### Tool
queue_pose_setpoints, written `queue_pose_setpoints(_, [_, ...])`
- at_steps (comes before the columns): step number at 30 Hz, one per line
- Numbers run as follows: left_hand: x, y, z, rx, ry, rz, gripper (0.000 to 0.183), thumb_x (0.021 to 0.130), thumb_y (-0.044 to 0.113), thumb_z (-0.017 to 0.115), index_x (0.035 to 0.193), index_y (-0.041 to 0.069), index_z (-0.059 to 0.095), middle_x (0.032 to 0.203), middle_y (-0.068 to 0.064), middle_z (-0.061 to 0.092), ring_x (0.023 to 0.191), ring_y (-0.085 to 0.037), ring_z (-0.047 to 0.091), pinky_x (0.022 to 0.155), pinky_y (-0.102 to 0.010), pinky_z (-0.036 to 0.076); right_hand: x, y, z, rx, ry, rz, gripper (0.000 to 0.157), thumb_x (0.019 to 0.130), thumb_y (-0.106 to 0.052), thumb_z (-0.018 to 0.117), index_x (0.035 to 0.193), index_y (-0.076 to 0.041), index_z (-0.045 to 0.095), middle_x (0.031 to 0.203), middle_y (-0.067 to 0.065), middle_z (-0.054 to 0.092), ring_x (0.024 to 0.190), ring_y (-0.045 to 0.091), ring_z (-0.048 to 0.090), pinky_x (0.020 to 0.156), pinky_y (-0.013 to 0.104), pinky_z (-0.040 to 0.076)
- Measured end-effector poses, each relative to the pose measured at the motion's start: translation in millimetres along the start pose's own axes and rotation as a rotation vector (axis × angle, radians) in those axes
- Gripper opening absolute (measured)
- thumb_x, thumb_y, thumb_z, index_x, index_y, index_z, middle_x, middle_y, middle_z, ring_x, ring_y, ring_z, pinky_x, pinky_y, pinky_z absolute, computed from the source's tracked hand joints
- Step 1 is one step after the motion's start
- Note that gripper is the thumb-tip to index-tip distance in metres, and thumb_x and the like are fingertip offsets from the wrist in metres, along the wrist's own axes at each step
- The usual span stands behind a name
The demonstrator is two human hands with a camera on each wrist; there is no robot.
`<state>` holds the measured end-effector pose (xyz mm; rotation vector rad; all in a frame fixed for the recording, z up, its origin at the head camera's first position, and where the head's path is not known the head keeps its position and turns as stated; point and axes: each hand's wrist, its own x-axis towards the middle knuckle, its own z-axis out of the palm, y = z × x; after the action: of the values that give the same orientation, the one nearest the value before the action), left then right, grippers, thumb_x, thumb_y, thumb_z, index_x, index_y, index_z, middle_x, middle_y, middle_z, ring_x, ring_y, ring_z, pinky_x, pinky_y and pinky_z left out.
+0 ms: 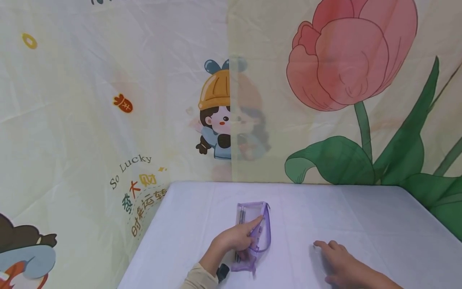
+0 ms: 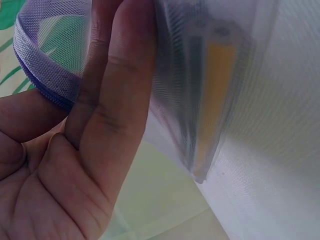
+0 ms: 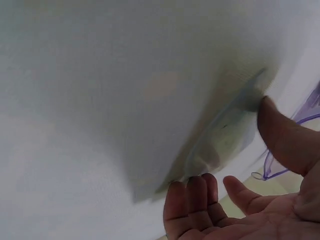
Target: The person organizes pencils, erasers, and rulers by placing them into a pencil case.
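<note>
A purple-edged mesh pencil case point(image 1: 268, 233) lies on the white table with slim pens or pencils point(image 1: 241, 216) inside it along its left side. My left hand point(image 1: 236, 237) grips the case, index finger stretched over the mesh. In the left wrist view the purple zipper band point(image 2: 42, 70) passes between thumb and fingers, and a yellow strip point(image 2: 218, 85) shows through the mesh. Off to the right, my right hand point(image 1: 339, 261) holds a thin clear plastic piece point(image 3: 225, 132) with a curved edge. Thumb and fingertips are at opposite ends of it, close over the table.
The white-covered table point(image 1: 288, 277) reaches back to a printed cloth point(image 1: 162, 80), which hangs behind and along the left side. A small black device point(image 1: 222, 273) sits at my left wrist.
</note>
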<state>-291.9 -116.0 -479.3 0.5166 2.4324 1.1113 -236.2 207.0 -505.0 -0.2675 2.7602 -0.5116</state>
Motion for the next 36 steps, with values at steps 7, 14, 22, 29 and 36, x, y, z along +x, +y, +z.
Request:
queue_pose_setpoints(7, [0.0,3.1,-0.3,-0.007,0.002,-0.004,0.079,0.091,-0.006,0.056,0.156,0.033,0.031,0.136,-0.026,0.051,0.053,-0.023,0.061,0.044,-0.036,0.059,3,-2,-1.4,0.011,0.020,0.054,0.067,0.062,0.003,0.084,0.120,-0.013,0.053,0.111,0.012,0.052,0.102,0.031,0.051,0.091,0.061,0.050])
queue_pose_setpoints(14, [-0.5,5.0,-0.8,-0.001,0.002,-0.010,0.080,0.091,-0.007,0.055,0.156,0.032,0.030,0.138,-0.026,0.050,0.052,-0.024,0.062,0.044,-0.036,0.059,1,2,-6.4,0.137,0.019,0.029,0.064,0.063,0.003,0.084,0.116,-0.015,0.055,0.108,0.014,0.044,0.093,0.024,0.052,0.081,0.050,0.057])
queue_pose_setpoints(22, [-0.1,4.0,0.6,-0.021,-0.004,-0.017,0.081,0.091,-0.008,0.054,0.156,0.033,0.029,0.137,-0.028,0.049,0.052,-0.024,0.063,0.045,-0.037,0.060,4,7,-8.5,0.088,-0.026,-0.064,0.058,0.076,-0.017,0.083,0.127,-0.021,0.055,0.100,0.000,0.058,0.084,0.017,0.050,0.078,0.042,0.056])
queue_pose_setpoints(29, [0.7,3.9,1.2,-0.020,-0.008,-0.008,0.081,0.091,-0.008,0.054,0.156,0.032,0.029,0.135,-0.030,0.050,0.052,-0.025,0.063,0.045,-0.037,0.060,8,10,-8.5,0.002,-0.045,-0.093,0.067,0.079,-0.035,0.080,0.138,-0.020,0.053,0.110,-0.006,0.068,0.086,0.005,0.056,0.088,0.049,0.059])
queue_pose_setpoints(36, [1.8,1.8,1.2,-0.018,-0.006,-0.013,0.081,0.091,-0.008,0.054,0.156,0.033,0.029,0.137,-0.030,0.049,0.052,-0.025,0.063,0.045,-0.037,0.060,9,7,-19.8,0.010,-0.069,-0.307,0.057,0.089,-0.007,0.067,0.143,-0.013,0.049,0.127,0.000,0.065,0.096,0.000,0.057,0.088,0.038,0.060])
